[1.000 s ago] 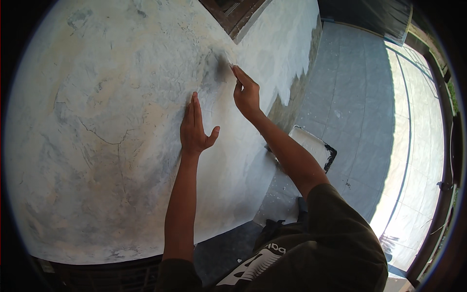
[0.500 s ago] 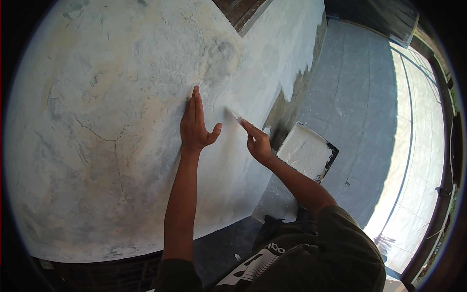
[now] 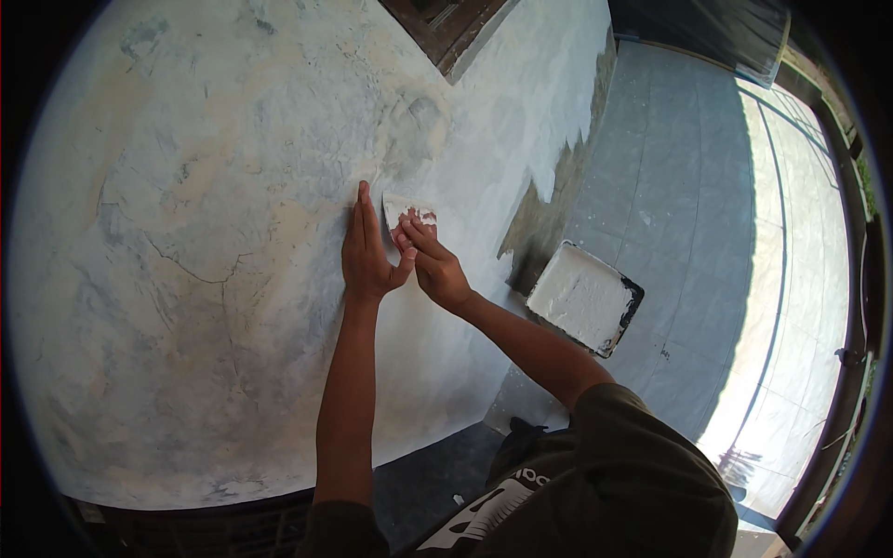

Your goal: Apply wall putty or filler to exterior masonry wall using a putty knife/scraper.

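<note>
In my right hand (image 3: 437, 268) is a flat putty scraper (image 3: 411, 216), its reddish blade smeared with white filler. The blade's broad face shows, and its far edge is at the plastered wall (image 3: 251, 353). My fingers press on the blade's near part and hide its grip. Just left of it, my left hand (image 3: 370, 260) is held edge-on against the wall, fingers stretched upward and together, thumb apart. The left thumb tip comes close to the scraper and my right fingers; whether it touches them I cannot tell. Thin cracks run across the wall to the left.
A tray (image 3: 584, 296) of white filler with dark-stained edges rests on the grey tiled floor (image 3: 670, 214) at the right. Above my hands is the corner of a brown window frame (image 3: 448, 46). A bare grey strip (image 3: 539, 212) borders the white coat.
My right hand has moved left with the scraper, turning the blade from edge-on to face-on, close beside my left hand. The left hand has shifted only slightly.
</note>
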